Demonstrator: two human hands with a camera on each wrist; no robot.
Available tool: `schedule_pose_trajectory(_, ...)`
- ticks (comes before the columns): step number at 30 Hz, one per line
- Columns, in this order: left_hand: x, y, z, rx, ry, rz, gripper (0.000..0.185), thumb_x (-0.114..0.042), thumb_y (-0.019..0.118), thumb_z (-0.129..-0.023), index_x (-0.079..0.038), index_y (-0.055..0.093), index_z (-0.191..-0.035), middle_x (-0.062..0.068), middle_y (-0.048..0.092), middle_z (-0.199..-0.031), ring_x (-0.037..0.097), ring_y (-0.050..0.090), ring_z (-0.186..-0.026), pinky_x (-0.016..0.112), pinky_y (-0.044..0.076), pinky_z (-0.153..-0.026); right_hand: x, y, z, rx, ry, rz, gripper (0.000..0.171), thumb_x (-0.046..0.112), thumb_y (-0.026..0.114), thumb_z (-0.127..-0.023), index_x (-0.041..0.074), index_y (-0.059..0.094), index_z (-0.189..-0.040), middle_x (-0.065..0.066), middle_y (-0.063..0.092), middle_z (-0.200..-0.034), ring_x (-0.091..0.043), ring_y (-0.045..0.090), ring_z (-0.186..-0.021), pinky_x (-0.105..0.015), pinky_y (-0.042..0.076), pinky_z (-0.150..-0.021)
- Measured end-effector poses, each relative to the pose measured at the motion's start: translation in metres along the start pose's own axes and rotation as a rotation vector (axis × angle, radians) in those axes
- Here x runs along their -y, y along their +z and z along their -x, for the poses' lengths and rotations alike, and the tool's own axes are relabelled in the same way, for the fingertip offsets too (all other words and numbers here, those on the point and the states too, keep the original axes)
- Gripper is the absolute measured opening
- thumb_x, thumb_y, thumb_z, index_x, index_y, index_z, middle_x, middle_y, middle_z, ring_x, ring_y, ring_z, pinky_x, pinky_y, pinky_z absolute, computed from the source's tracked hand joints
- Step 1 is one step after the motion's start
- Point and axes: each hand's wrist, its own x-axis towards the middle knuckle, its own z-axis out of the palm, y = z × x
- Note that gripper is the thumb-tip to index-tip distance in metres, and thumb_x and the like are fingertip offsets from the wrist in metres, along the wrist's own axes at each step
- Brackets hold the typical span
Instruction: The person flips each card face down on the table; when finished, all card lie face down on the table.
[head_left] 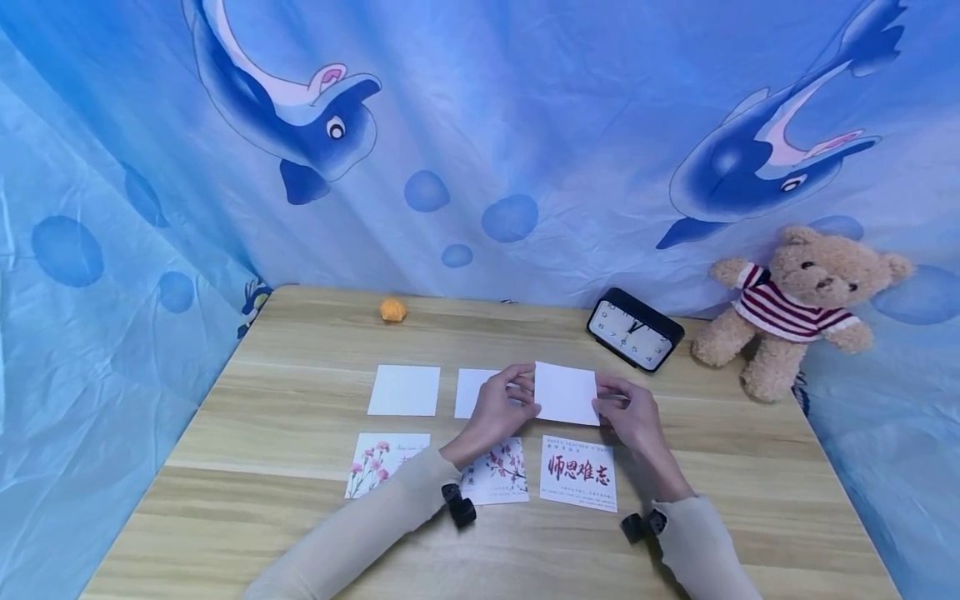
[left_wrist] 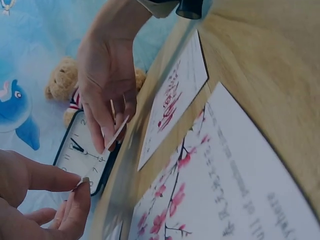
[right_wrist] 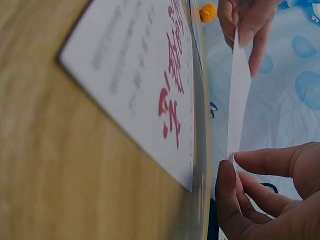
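Large red Chinese characters, 师恩难忘, are showing on the printed card at lower centre; its smaller print is staying illegible.

— What did the person wear?
— Long, close-fitting beige sleeves reaching both wrists.
— Anything on the wrists?
— A small black camera unit strapped at each cuff; the hands were bare.

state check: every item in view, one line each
left hand: pinches the white card's left edge
right hand: pinches its right edge
white card: lifted off the table, held by both hands
clock: leaning back, face showing
teddy bear: sitting against the curtain
red-lettered card: flat, face up
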Motion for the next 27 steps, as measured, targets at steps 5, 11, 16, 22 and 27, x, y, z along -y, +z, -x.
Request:
schedule_pose_trajectory(5, 0.004, 0.001, -0.002, 0.014, 0.010, -0.050, 0.065, 0.001, 0.081, -0.083, -0.003, 0.057, -0.144, 0.013, 0.069, -0.116, 0.024, 0.075, -0.098, 0.024, 0.063, -0.083, -0.001, -0.003, -0.003, 0.010, 0.003, 0.006, 0.048, 0.003, 0.068, -0.097, 0.004, 0.059, -0.144, -0.022, 0.063, -0.137, -0.016, 0.071, -0.101, -0.021, 0.062, -0.076)
schedule_pose_trajectory(11, 0.005, 0.002, -0.006, 0.035, 0.004, -0.083, 0.066, 0.001, 0.081, -0.083, -0.002, 0.056, -0.144, 0.014, 0.070, -0.117, 0.024, 0.074, -0.099, 0.026, 0.063, -0.084, -0.002, -0.006, -0.004, 0.033, -0.003, -0.002, 0.050, 0.000, 0.069, -0.095, 0.002, 0.057, -0.144, -0.024, 0.063, -0.138, -0.018, 0.071, -0.103, -0.020, 0.062, -0.076)
schedule_pose_trajectory(16, 0.006, 0.005, -0.007, 0.060, -0.003, -0.153, 0.067, 0.001, 0.082, -0.083, 0.001, 0.055, -0.144, 0.013, 0.070, -0.115, 0.023, 0.074, -0.097, 0.026, 0.063, -0.083, -0.004, -0.009, -0.006, 0.041, -0.005, 0.008, 0.050, -0.001, 0.069, -0.095, 0.001, 0.058, -0.143, -0.024, 0.063, -0.134, -0.018, 0.071, -0.101, -0.021, 0.062, -0.075)
schedule_pose_trajectory(22, 0.007, 0.008, -0.009, 0.094, 0.003, -0.191, 0.068, 0.002, 0.081, -0.084, 0.005, 0.053, -0.146, 0.014, 0.069, -0.116, 0.021, 0.074, -0.096, 0.025, 0.062, -0.083, -0.005, -0.012, -0.008, 0.044, 0.000, 0.038, 0.051, -0.001, 0.070, -0.094, 0.001, 0.058, -0.143, -0.022, 0.063, -0.131, -0.020, 0.069, -0.101, -0.021, 0.062, -0.076)
schedule_pose_trajectory(27, 0.006, 0.011, -0.012, 0.102, -0.006, -0.179, 0.068, 0.005, 0.080, -0.083, 0.007, 0.052, -0.146, 0.013, 0.068, -0.112, 0.015, 0.070, -0.089, 0.025, 0.062, -0.085, -0.006, -0.014, -0.009, 0.047, 0.016, 0.062, 0.052, 0.001, 0.071, -0.094, 0.003, 0.058, -0.144, -0.021, 0.063, -0.132, -0.021, 0.068, -0.103, -0.024, 0.063, -0.078)
